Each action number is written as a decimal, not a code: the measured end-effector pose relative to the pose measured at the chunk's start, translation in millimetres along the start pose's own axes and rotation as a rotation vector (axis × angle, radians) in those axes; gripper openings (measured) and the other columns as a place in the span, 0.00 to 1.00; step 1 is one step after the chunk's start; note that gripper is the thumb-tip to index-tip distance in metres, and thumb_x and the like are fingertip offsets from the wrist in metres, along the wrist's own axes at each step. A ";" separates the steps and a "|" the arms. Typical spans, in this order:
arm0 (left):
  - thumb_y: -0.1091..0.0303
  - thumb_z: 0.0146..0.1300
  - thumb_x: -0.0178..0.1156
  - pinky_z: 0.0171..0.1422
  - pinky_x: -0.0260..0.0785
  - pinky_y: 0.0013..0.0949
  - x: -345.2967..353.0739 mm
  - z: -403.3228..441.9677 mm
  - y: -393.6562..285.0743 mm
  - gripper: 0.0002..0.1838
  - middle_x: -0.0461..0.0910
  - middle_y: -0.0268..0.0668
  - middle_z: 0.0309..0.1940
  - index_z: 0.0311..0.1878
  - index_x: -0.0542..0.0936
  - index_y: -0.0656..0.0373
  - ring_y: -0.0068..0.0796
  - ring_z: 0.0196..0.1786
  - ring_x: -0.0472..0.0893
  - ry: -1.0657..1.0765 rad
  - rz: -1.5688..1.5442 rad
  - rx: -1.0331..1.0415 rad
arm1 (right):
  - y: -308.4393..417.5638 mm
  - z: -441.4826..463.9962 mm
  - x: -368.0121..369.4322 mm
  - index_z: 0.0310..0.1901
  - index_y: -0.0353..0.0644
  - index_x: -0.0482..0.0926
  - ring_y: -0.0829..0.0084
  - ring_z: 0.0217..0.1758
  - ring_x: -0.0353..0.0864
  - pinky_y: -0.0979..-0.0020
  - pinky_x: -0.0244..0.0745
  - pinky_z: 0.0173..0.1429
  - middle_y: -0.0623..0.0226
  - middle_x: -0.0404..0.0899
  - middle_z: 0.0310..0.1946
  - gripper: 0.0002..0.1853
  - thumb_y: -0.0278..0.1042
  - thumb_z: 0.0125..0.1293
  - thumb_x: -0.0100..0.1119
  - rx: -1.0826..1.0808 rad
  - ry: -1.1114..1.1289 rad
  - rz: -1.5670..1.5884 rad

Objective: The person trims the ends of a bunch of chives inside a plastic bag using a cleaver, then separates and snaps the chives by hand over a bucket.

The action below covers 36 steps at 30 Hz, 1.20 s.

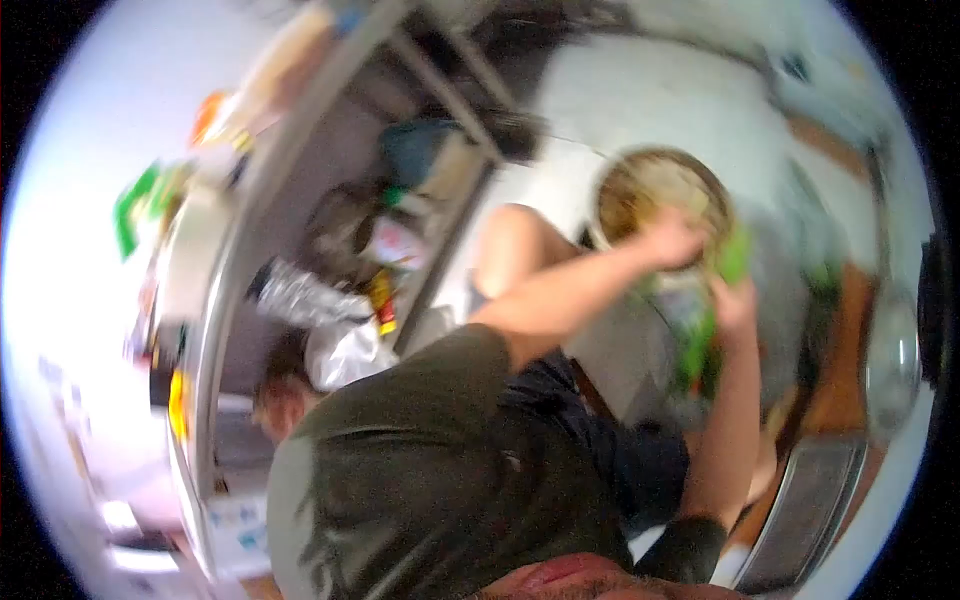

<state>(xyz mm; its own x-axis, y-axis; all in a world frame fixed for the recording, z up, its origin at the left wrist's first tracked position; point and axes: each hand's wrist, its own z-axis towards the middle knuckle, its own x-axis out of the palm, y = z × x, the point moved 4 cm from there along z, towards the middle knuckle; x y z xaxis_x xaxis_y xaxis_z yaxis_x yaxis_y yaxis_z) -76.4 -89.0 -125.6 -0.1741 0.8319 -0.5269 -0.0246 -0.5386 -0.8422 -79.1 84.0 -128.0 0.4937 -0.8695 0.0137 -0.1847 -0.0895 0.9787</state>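
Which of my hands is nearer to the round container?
Your left. The left hand overlaps the near part of the round container in this view; the right hand is beyond its rim, beside something green.

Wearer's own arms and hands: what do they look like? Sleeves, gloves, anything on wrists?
Short, dark olive sleeves, left sleeve and right sleeve, forearms bare below. No gloves on the left hand or right hand. No watch or band shows; blur could hide fine detail.
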 end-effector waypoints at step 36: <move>0.64 0.66 0.58 0.57 0.71 0.31 -22.3 -20.8 -26.4 0.20 0.77 0.34 0.53 0.60 0.73 0.58 0.26 0.53 0.76 0.391 0.026 0.242 | 9.7 -5.4 7.8 0.28 0.35 0.81 0.78 0.23 0.74 0.73 0.67 0.28 0.64 0.81 0.22 0.08 0.32 0.57 0.62 -0.036 0.085 0.268</move>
<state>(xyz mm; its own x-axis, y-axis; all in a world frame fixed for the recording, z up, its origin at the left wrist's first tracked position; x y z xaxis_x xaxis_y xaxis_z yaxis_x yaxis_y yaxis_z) -51.4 -90.6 -94.0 0.2061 0.7807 -0.5899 -0.2624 -0.5367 -0.8020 -72.4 78.9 -117.4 0.5008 -0.8161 0.2885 -0.2883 0.1570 0.9446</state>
